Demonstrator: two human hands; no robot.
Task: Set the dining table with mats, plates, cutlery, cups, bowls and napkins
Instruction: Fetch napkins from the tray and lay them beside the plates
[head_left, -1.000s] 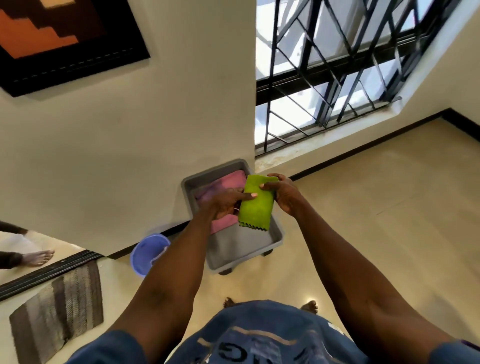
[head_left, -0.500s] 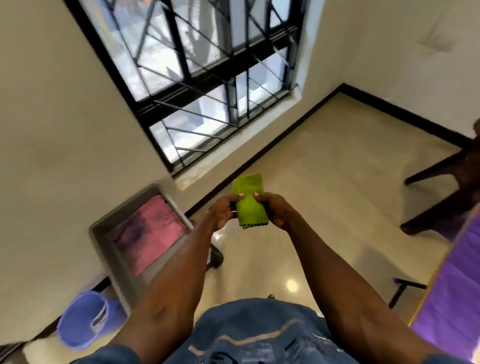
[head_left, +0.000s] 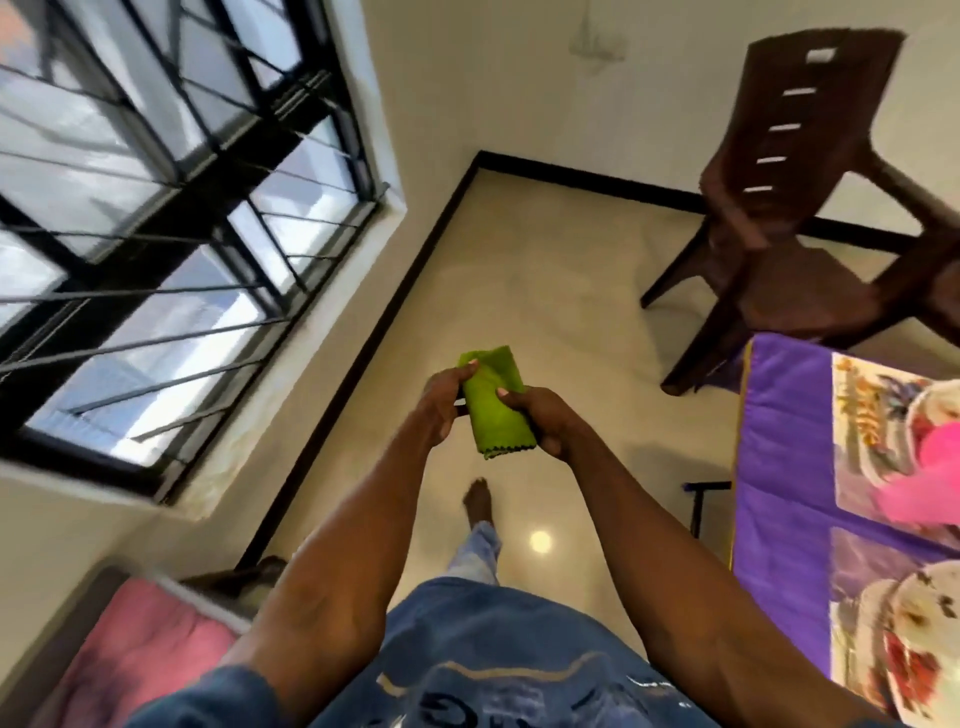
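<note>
The folded green napkin (head_left: 496, 408) is held in the air in front of the person, above the floor (head_left: 571, 322), between both hands. The left hand (head_left: 441, 402) pinches its left edge, with fingers (head_left: 465, 370) curled over the upper corner. The right hand (head_left: 540, 421) grips the right edge, thumb laid across the cloth face, the remaining fingers wrapped behind. Both hands are closed on the napkin; neither is free. The two-sided hold appears intended to keep the fold flat and square, so that the cloth arrives ready to lay down.

The tabletop (head_left: 779, 467) stands to the person's right under a purple cloth. Two printed place mats (head_left: 857, 457) lie on it, each bearing a patterned white plate (head_left: 930, 410), partly cut off at the frame edge. A pink item (head_left: 924, 493) lies on the nearer edge of the upper mat; motion blur prevents identification. A brown chair (head_left: 789, 197) stands at the far end of the tabletop.

At lower left, the grey bin (head_left: 67, 623) holds a pink cloth (head_left: 145, 644), likely further linen.

Assessment: mats and plates are set; the napkin is in transit and not yet placed. It is near the tabletop but apart from it.
</note>
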